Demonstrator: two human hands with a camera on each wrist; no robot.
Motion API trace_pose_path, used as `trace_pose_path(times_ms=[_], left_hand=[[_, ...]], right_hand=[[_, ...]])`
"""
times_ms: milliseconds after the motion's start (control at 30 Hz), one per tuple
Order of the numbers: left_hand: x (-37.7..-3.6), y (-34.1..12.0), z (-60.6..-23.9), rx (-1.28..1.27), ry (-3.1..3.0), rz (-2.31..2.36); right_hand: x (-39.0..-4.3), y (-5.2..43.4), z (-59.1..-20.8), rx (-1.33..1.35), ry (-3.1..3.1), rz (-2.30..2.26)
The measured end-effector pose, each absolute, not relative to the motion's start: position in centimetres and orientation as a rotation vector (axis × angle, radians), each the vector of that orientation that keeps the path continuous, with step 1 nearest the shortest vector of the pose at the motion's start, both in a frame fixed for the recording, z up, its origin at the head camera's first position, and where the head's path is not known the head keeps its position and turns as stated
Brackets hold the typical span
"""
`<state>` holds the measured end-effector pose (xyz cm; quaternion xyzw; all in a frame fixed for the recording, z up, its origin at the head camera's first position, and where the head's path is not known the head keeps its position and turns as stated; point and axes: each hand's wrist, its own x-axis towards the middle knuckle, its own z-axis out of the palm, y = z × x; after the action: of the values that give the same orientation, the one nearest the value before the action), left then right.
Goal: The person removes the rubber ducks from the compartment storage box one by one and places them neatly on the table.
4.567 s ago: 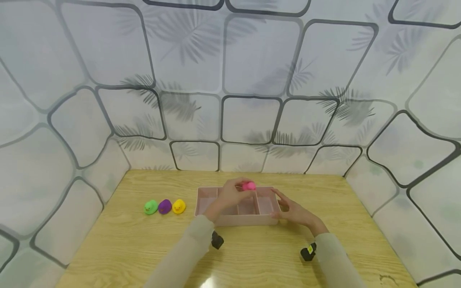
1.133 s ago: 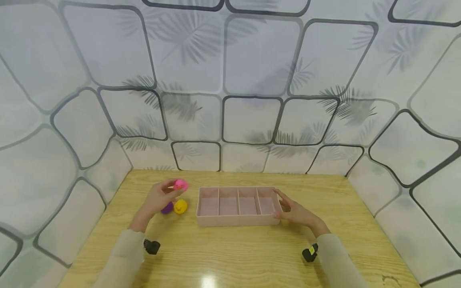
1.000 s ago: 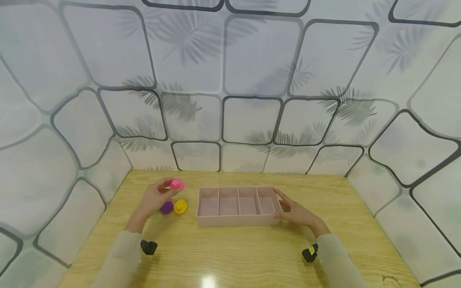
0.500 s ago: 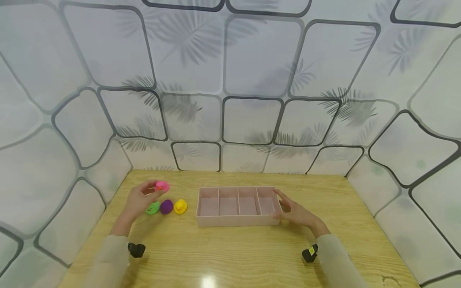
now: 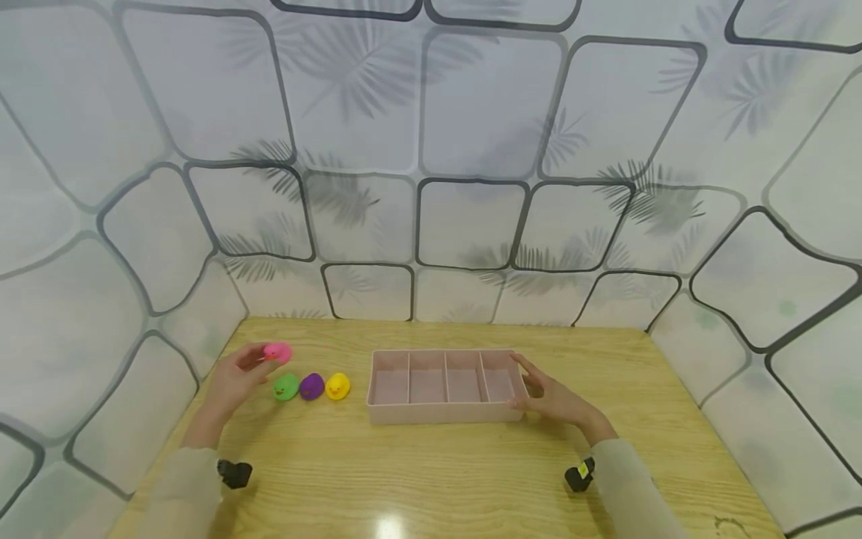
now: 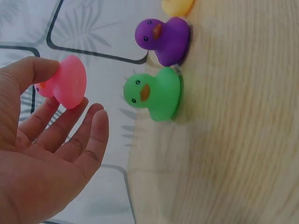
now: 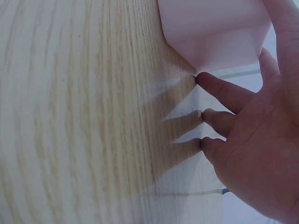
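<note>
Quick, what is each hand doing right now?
Left hand: pinching the pink duck.
Right hand: open, fingers resting against the pink tray.

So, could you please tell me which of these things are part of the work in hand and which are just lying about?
In hand:
- pink duck, pinched by the left hand
- pink divided tray, steadied by the right hand

Lying about:
- green duck, purple duck and yellow duck, in a row on the wooden table
</note>
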<state>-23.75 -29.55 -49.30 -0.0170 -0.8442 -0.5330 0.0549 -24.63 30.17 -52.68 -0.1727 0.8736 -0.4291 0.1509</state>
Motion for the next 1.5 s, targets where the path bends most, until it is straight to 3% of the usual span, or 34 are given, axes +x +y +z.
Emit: trace_pose_path(times_ms=[967, 1500], left_hand=[[-22.8, -32.3, -51.8, 0.178, -2.675, -1.407], [-22.4, -32.8, -53.1, 0.068, -2.779, -1.246]], right_hand=[[-24.8, 30.3, -52.6, -0.507, 2.504, -1.227], [-24.9, 30.3, -52.4, -0.495, 2.498, -1.227]])
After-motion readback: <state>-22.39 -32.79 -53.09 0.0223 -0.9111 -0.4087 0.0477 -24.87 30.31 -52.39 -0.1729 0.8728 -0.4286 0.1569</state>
